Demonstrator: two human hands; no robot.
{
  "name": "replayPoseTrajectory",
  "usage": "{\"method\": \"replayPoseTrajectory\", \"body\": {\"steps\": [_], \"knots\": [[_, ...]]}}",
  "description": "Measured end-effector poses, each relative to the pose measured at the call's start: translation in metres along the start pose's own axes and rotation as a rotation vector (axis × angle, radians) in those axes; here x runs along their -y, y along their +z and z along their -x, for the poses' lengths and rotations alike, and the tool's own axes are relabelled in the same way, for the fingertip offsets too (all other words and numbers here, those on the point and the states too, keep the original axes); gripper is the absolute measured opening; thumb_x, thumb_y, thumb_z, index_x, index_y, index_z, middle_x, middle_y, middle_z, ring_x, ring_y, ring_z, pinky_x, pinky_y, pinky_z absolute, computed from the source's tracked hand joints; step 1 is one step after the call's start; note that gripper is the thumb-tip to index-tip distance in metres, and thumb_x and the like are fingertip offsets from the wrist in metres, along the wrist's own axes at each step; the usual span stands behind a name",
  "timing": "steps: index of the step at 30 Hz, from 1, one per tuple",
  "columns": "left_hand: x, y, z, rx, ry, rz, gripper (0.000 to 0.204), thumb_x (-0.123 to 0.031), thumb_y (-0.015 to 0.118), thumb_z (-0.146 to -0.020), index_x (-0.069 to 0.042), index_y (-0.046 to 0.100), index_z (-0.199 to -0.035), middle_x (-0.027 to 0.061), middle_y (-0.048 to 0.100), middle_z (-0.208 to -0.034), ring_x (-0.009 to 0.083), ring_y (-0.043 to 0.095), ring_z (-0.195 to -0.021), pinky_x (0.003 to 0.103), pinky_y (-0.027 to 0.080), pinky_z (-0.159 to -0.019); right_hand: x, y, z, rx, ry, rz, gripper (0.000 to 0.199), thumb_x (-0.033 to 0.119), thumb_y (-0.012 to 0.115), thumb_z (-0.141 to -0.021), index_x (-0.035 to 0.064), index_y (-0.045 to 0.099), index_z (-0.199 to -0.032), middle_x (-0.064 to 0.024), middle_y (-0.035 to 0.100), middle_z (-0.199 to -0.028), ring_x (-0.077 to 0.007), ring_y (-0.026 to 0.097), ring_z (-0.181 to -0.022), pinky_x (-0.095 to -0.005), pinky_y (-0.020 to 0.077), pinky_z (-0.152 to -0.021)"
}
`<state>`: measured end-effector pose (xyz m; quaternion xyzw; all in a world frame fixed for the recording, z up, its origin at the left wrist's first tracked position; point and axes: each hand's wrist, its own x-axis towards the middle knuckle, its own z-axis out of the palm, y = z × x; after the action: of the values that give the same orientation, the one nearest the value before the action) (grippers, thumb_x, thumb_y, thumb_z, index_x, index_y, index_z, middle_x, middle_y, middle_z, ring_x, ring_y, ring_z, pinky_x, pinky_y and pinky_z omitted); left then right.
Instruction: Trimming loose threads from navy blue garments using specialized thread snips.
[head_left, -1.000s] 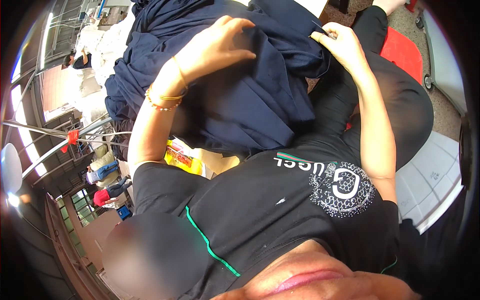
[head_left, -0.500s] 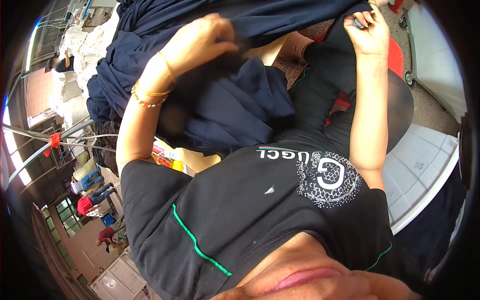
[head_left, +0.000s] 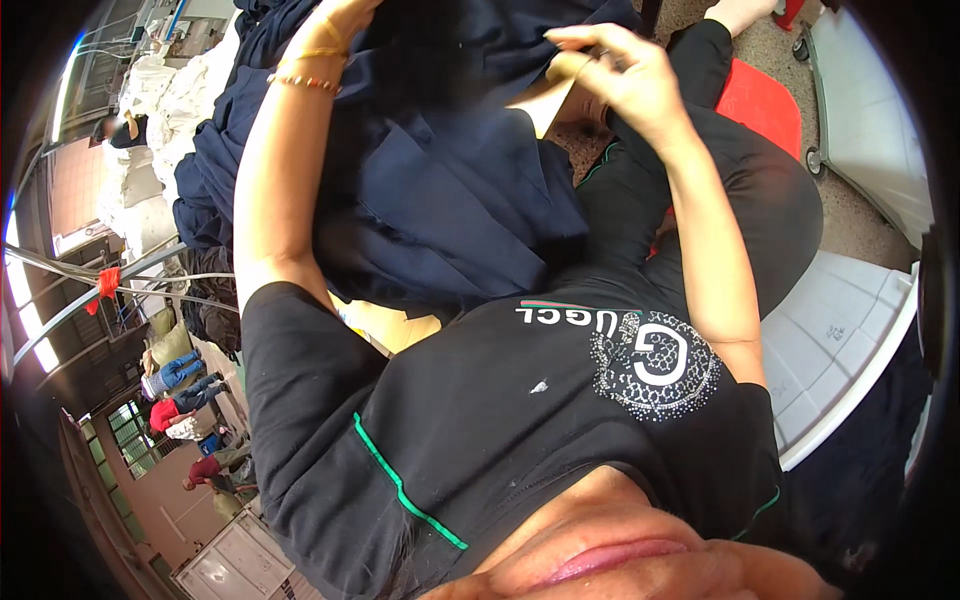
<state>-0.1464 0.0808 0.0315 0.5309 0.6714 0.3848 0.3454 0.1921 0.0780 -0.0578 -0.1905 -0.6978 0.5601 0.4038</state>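
1. Right hand (head_left: 635, 85) – fingers parted and loosely bent; whether something small sits in it, I can't tell. The left hand (head_left: 348, 12) runs off the upper edge, its hold hidden.
2. Dark blue cloth (head_left: 450, 200) lies heaped close before the body: one part fairly smooth, plenty bunched – looks partway handled to me.
3. A tan surface (head_left: 540, 108) peeks out; beyond, a red seat (head_left: 768, 105), a pale wheeled cart (head_left: 870, 110), distant people (head_left: 168, 378).
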Motion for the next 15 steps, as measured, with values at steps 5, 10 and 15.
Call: {"method": "replayPoseTrajectory", "body": {"steps": [5,10,15], "knots": [[0.0,0.008,-0.058,-0.296,0.365,-0.467,0.022,-0.014,0.062,-0.095,0.002,0.07,-0.108,0.0096,0.073,-0.09,0.0182,0.067,-0.082,0.03,0.053,-0.075,-0.005,0.024,0.0,0.052,-0.131,0.652,0.035,0.029,0.081,-0.083,0.0187,0.076,-0.117,-0.0007,0.066,-0.118,-0.0238,0.073,-0.097,-0.0354,0.0587,-0.088],[-0.017,0.038,-0.023,-0.15,0.454,-0.621,0.026,0.004,0.065,-0.082,0.004,0.071,-0.108,0.0155,0.072,-0.095,0.0218,0.068,-0.093,0.031,0.054,-0.086,-0.023,0.017,-0.005,0.08,-0.075,0.825,0.017,0.028,0.075,-0.089,0.0209,0.076,-0.104,-0.0002,0.064,-0.105,-0.0254,0.072,-0.089,-0.0396,0.0594,-0.081],[-0.081,0.057,0.093,-0.005,0.167,-0.233,0.022,0.005,0.061,-0.091,0.0,0.068,-0.111,0.0046,0.063,-0.101,0.013,0.061,-0.091,0.027,0.051,-0.081,0.012,-0.014,-0.023,-0.242,0.27,-0.221,0.017,0.013,0.069,-0.098,0.004,0.072,-0.112,0.0026,0.07,-0.095,-0.0062,0.048,-0.056,-0.0245,0.0402,-0.06]]}}
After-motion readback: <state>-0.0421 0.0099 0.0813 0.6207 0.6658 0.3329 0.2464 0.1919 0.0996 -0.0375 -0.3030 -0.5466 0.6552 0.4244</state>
